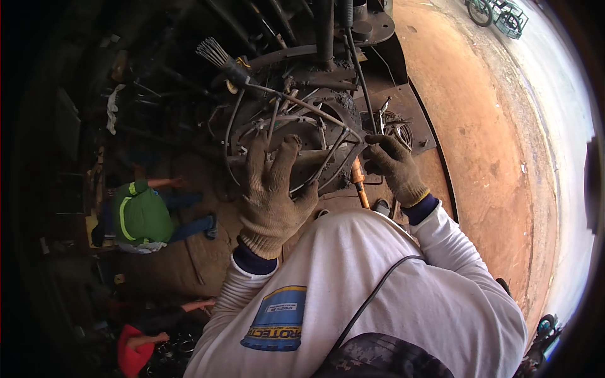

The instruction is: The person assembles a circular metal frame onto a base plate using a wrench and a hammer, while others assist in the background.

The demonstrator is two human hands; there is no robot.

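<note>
My left hand (272, 189), in a brown knit glove, lies over a frame of bent metal rods (321, 114) with its fingers spread. Its thumb is near a curved rod; whether it touches cannot be made out. At the frame's right corner, my right hand (396, 165), gloved alike, has its fingers curled round the bent rod. The frame rests above a dark round metal piece with rough edges (345, 104). Below the right hand stands a tool with an orange handle (358, 175). A bundle of thin grey rods (214, 53) sticks up at the frame's upper left.
Coiled wire (398, 131) lies on a metal plate (416, 113) to the right. An upright steel post (324, 31) and a flanged part (375, 28) stand ahead. At left a person in a green shirt (148, 214) sits; another in red (133, 349) is lower left. Brown ground (479, 126) stretches right.
</note>
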